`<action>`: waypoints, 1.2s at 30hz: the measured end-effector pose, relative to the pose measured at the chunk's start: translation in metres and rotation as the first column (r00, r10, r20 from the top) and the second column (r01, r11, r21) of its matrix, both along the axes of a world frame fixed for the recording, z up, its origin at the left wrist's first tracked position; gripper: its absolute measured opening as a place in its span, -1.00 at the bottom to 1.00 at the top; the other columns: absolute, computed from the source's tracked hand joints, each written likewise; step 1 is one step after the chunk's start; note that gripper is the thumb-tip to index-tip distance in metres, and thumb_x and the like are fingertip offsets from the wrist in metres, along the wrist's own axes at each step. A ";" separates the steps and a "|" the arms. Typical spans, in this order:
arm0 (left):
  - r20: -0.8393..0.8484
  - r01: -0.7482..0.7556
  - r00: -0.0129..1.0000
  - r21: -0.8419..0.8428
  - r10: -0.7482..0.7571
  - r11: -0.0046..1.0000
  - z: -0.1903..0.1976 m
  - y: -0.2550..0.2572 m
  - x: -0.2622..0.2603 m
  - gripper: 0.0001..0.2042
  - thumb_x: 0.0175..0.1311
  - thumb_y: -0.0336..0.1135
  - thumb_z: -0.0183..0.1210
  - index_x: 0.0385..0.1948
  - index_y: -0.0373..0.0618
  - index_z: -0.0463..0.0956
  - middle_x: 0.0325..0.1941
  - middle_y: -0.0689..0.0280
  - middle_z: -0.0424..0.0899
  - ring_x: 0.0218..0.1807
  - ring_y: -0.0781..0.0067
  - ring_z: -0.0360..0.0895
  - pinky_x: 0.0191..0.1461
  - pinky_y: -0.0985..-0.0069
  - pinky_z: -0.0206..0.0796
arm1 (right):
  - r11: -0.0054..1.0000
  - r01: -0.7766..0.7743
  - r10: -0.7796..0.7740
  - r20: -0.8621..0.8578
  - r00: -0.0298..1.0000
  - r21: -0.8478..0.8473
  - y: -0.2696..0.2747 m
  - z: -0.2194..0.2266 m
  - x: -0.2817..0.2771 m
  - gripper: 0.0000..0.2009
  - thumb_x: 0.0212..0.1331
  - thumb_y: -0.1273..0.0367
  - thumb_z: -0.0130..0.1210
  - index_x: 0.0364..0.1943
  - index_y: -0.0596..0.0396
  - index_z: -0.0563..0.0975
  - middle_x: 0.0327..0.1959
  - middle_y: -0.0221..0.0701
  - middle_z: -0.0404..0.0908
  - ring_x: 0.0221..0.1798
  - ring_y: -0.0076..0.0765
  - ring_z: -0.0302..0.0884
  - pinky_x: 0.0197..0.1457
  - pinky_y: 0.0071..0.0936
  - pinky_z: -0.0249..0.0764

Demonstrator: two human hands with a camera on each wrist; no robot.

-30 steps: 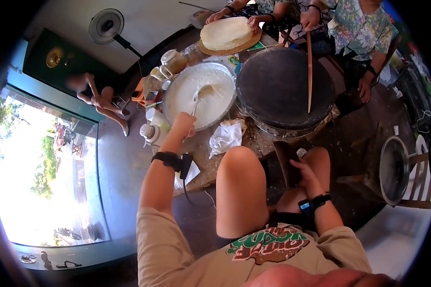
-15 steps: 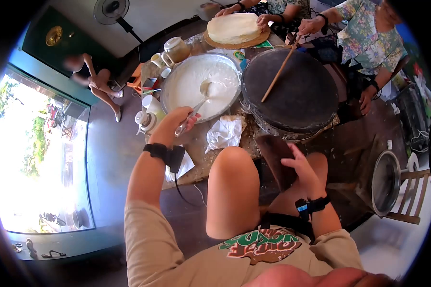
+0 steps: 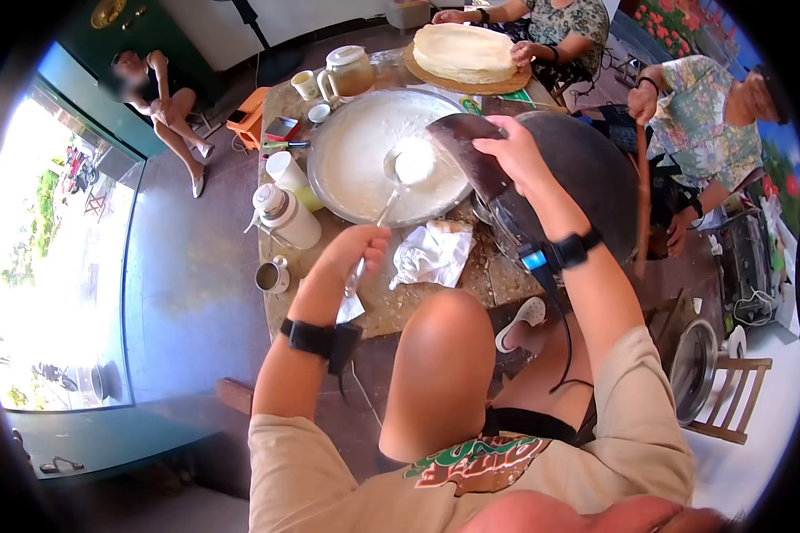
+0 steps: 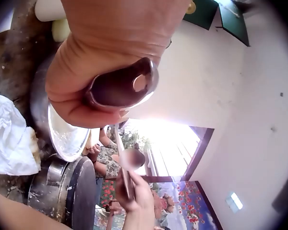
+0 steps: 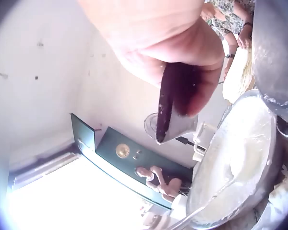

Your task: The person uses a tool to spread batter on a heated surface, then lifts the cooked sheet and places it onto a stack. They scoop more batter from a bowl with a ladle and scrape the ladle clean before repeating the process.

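Note:
The left hand (image 3: 354, 253) grips the handle of a metal ladle (image 3: 389, 206), whose bowl holds white batter over the wide metal basin (image 3: 316, 169). In the left wrist view the left hand (image 4: 110, 67) is curled round the handle end. A dark flat board (image 3: 468, 153) is pinched in the right hand (image 3: 523, 160), held tilted above the basin's right edge, beside the round black griddle (image 3: 596, 178). The right wrist view shows the right hand's fingers (image 5: 201, 93) round the dark board (image 5: 169, 103).
Around the basin stand a glass pitcher (image 3: 349, 71), cups, a white thermos (image 3: 286, 218) and a metal mug (image 3: 273, 276). A crumpled white cloth (image 3: 433, 255) lies in front. Behind is a stack of pale flat sheets (image 3: 464, 53). A person at the right holds a wooden stick (image 3: 642, 186) by the griddle.
The right hand has risen from beside the knee with the board to the basin's right edge. The ladle's bowl has moved right. The other person's stick has swung to the griddle's right side.

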State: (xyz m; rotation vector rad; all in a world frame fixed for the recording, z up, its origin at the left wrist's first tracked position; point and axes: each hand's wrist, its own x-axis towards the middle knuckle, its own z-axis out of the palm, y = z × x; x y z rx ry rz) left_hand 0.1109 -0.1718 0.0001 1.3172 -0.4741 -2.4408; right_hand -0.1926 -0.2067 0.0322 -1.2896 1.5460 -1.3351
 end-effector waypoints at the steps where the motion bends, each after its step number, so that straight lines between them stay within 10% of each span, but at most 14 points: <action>1: 0.075 0.021 0.997 -0.079 -0.015 0.997 0.002 0.004 -0.001 -0.91 0.32 -0.33 -0.04 -0.41 -0.03 0.30 -0.68 0.56 0.28 -0.75 0.80 0.16 -0.76 0.75 0.07 | 0.999 -0.018 0.020 -0.055 0.998 0.040 -0.021 -0.003 0.008 -0.47 -0.16 0.40 0.28 0.02 0.26 0.45 -0.15 -0.15 0.58 -0.17 -0.33 0.53 -0.08 -0.47 0.43; 12: 0.209 0.078 0.978 -0.303 -0.014 0.950 0.026 0.034 0.008 -0.85 0.28 -0.32 0.03 -0.43 -0.01 0.22 -0.65 0.50 0.28 -0.74 0.78 0.18 -0.74 0.70 0.08 | 0.982 -0.028 0.105 -0.414 0.904 0.189 -0.130 -0.059 0.101 -0.61 -0.15 0.27 0.25 -0.15 0.06 0.58 -0.19 -0.19 0.62 -0.16 -0.10 0.60 -0.13 -0.31 0.54; 20: 0.157 -0.024 0.985 -0.281 0.070 0.960 0.031 0.038 0.010 -0.85 0.29 -0.33 0.03 -0.43 -0.03 0.22 -0.64 0.50 0.28 -0.73 0.77 0.18 -0.74 0.71 0.07 | 0.895 -0.023 -0.038 0.129 0.991 0.445 -0.125 -0.085 0.086 -0.77 -0.02 0.38 0.23 -0.26 0.15 0.56 -0.29 -0.22 0.60 -0.30 -0.15 0.58 -0.46 -0.20 0.55; 31: -0.022 -0.184 0.983 -0.109 0.183 0.977 0.054 0.029 -0.010 -0.85 0.28 -0.39 -0.04 -0.51 -0.04 0.23 -0.65 0.49 0.26 -0.71 0.74 0.17 -0.70 0.69 0.08 | 0.822 0.017 -0.359 0.494 0.792 0.570 -0.062 -0.088 0.077 -0.80 0.10 0.24 0.16 -0.26 0.01 0.52 -0.34 -0.32 0.56 -0.36 -0.26 0.50 -0.48 -0.26 0.41; 36: -0.069 -0.248 0.967 -0.016 0.246 0.969 0.076 0.028 -0.033 -0.81 0.30 -0.39 -0.07 -0.56 -0.01 0.21 -0.66 0.53 0.24 -0.72 0.77 0.15 -0.71 0.71 0.06 | 0.904 0.030 -0.331 0.655 0.679 0.426 -0.047 -0.089 0.091 -0.60 0.14 0.22 0.14 0.06 -0.11 0.38 -0.14 -0.39 0.52 -0.23 -0.26 0.54 -0.36 -0.16 0.49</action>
